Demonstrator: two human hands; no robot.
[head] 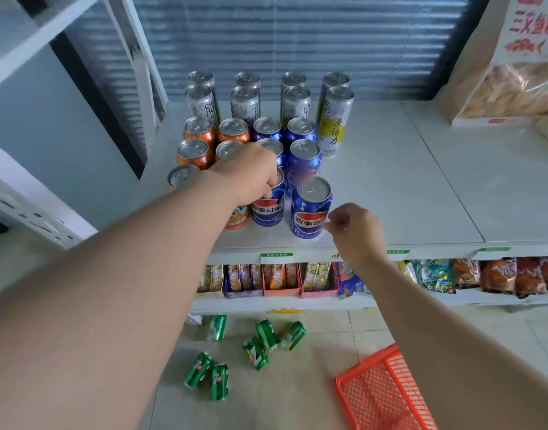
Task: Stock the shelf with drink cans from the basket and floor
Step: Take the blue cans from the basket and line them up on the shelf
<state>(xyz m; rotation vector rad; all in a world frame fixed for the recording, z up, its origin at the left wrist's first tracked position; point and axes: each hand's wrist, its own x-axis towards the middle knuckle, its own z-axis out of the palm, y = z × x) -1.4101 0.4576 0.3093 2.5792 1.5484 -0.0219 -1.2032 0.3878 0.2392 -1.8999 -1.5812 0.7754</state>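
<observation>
- First, at the left of the shelf [390, 181], orange cans [196, 152] upright in rows.
- Next, left hand [251, 175] reaching from above, fingers curled round the top of a blue can [268, 211] in the near row.
- Down on the floor, green cans [256, 352] lying on their sides.
- Further right, second blue can [310, 209] upright by the near edge.
- Just beside it, right hand [355, 231], loosely curled, holding nothing.
- Near right, red basket [384, 389] on the floor.
</observation>
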